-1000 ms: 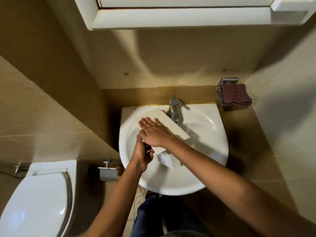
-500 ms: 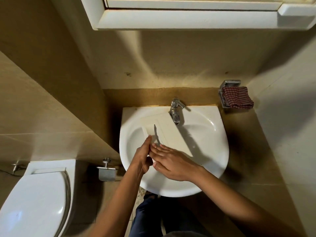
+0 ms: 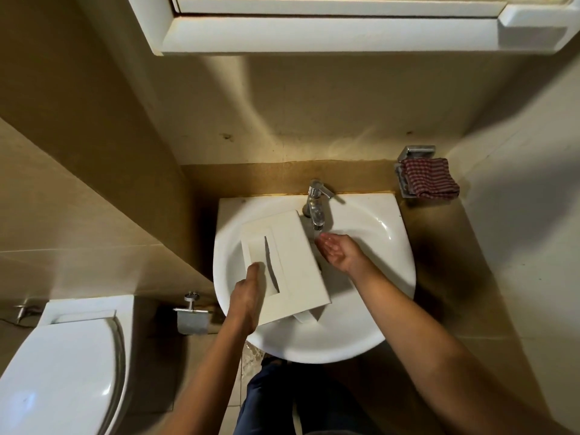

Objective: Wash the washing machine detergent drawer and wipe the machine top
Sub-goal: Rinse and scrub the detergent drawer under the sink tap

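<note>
The left hand's (image 3: 248,296) thumb is laid flat on the white face of the detergent drawer (image 3: 288,262). The remaining fingers are hidden beneath the drawer's left edge, so the drawer is gripped between thumb and fingers. The right hand's (image 3: 340,251) fingers are held loosely straight and slightly cupped, palm turned up and glistening. Nothing is held in it. Its fingertips are placed directly under the spout of the tap (image 3: 315,205), just beside the drawer's right edge but apart from it.

The drawer is held inside the sink (image 3: 398,277), over the left half of the bowl. Its broad front panel is turned upward and tilted, with the far corner close to the tap's base. A recessed handle slot is seen as a dark curved line near the left thumb. A part of the drawer's body is seen jutting out below the panel's near edge.

Both forearms are stretched in from the lower edge of the view. To the right of the sink, a red checked cloth (image 3: 428,182) is draped over a metal wall holder (image 3: 414,150). To the left, a paper holder (image 3: 191,318) is fixed on the wall, and a white toilet (image 3: 62,372) with its lid closed is seen beyond it. A white cabinet (image 3: 329,32) is mounted above the sink.
</note>
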A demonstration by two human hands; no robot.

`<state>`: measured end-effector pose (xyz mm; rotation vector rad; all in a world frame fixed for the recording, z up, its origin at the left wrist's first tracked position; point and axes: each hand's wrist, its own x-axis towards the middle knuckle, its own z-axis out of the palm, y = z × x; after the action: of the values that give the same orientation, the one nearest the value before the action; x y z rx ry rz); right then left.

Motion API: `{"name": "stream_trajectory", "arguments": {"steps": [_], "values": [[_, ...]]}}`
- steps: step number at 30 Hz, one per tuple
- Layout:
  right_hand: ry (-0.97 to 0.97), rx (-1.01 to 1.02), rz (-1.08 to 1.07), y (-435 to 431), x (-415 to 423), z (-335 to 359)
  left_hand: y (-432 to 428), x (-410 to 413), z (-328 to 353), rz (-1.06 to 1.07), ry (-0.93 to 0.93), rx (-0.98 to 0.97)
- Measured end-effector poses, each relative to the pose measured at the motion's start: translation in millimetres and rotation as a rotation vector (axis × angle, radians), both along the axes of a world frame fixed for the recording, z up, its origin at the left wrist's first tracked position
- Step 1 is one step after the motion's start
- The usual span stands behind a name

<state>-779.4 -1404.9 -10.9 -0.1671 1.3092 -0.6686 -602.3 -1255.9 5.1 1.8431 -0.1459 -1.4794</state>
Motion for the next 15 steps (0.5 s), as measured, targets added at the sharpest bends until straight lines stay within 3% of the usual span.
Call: {"name": "stream_trajectory", "arguments": {"steps": [5, 11, 15], "values": [[-0.17, 0.098, -0.155, -17.6, 27.5, -11.2, 4.3, 2.3, -3.5, 0.029, 0.036, 0.0], [-0.208, 0.112, -0.211, -22.0, 33.9, -12.7, 4.9, 1.4, 10.4, -0.001, 0.023, -0.014], [-0.172, 0.122, -0.122, -15.0, 23.2, -17.4, 5.2, 2.1, 7.1, -0.016, 0.025, -0.016]]}}
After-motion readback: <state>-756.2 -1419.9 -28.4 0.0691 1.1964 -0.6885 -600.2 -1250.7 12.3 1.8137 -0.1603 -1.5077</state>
